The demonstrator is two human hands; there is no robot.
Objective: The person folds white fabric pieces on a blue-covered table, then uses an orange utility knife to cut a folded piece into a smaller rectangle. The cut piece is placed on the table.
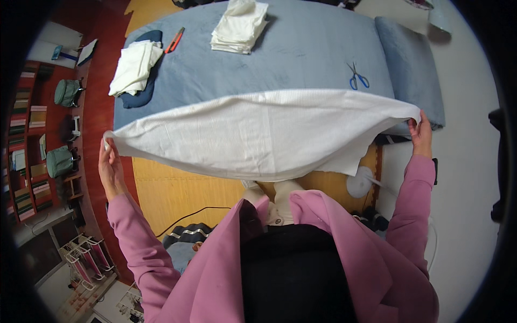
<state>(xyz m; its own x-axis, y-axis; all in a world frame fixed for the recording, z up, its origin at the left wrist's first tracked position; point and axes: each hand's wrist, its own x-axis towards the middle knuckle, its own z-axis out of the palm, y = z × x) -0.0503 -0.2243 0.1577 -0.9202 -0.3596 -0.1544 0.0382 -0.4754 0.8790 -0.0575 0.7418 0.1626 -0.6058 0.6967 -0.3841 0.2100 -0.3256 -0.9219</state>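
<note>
A large white ribbed cloth (253, 134) is stretched wide in front of me, its lower side sagging in a curve. My left hand (111, 166) pinches its left corner, thumb and fingers closed on the edge. At the other end my right hand (422, 132) grips the right corner. The cloth hangs over the near edge of a bed with a blue-grey cover (301, 54). Both of my arms are spread apart in pink sleeves. A loose flap of the cloth droops below its right part.
On the bed lie a folded white cloth stack (239, 27), another white stack (135, 67) on a dark blue item (141, 99), a red utility knife (175, 40) and blue-handled scissors (357, 78). A round white base (359, 182) stands at the right; bookshelves (27, 145) line the left.
</note>
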